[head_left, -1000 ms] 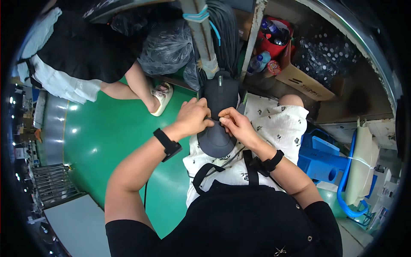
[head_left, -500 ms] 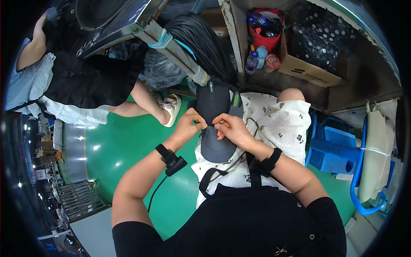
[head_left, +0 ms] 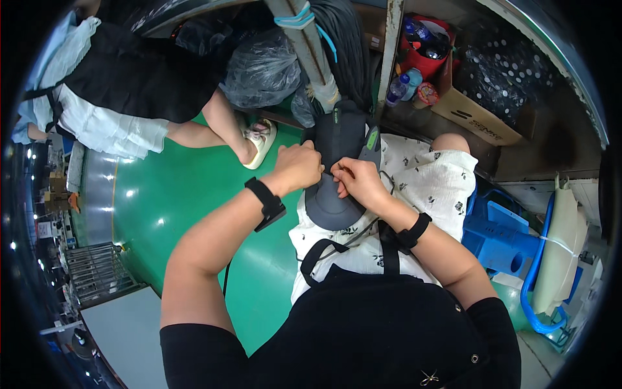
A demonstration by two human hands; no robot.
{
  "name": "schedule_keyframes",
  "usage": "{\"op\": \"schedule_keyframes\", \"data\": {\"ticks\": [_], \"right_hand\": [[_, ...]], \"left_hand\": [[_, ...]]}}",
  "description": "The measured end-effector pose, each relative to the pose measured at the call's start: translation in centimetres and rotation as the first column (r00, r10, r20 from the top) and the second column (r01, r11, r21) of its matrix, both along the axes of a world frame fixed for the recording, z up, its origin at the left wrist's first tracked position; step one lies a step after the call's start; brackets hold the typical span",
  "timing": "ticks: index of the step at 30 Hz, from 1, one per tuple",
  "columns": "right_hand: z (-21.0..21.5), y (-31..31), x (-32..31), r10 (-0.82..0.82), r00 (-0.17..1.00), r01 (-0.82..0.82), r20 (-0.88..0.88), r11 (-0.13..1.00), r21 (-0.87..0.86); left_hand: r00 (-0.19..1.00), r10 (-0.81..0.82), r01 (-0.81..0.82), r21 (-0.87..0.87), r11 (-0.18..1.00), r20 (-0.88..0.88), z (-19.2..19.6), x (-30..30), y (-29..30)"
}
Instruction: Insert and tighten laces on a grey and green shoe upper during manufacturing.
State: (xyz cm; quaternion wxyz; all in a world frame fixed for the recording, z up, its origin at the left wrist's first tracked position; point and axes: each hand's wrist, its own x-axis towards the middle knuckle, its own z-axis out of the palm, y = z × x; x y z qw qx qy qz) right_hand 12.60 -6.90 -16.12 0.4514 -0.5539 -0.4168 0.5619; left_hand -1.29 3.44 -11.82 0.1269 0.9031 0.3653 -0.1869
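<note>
Across my lap lies a dark grey and black soft article (head_left: 343,133) with small green labels and a smooth, rounded grey end (head_left: 334,206) that looks like a cap's brim. Its exact kind is unclear. My left hand (head_left: 300,167) is closed at its left edge, the back of the hand turned up and the fingertips mostly hidden. On the narrow middle of the article, my right hand (head_left: 357,183) pinches with thumb and forefinger, close beside the left. Whatever is between those fingertips is too small to make out.
A post (head_left: 304,45) tied with blue cord stands ahead, beside black cables (head_left: 346,58) and a clear plastic bag (head_left: 262,71). To the right are a cardboard box (head_left: 476,117), bottles, a red container (head_left: 424,48) and a blue plastic stool (head_left: 499,230). Another person (head_left: 149,78) sits at left.
My left hand has turned from a fingertip pinch to a curled grip, back of hand up, and moved slightly up the article's left edge. My right hand keeps its pinch. The view has shifted.
</note>
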Motion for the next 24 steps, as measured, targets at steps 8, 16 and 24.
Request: {"op": "schedule_keyframes", "data": {"ticks": [8,16,24], "right_hand": [[-0.2,0.3,0.2,-0.080,0.997,0.080,0.006,0.996,0.029],[0.3,1.1,0.6,-0.108,0.937,0.070,-0.332,0.990,-0.123],[2.4,-0.3,-1.4,0.243,0.964,-0.246,-0.111,0.969,-0.006]], "left_hand": [[0.728,0.501,-0.322,-0.412,0.853,0.468,-4.8,-1.5,0.3],[0.465,0.487,-0.106,-0.500,0.860,0.740,-2.6,-2.1,-3.3],[0.199,0.816,-0.255,-0.775,0.578,0.543,-4.8,-6.9,-4.3]]}}
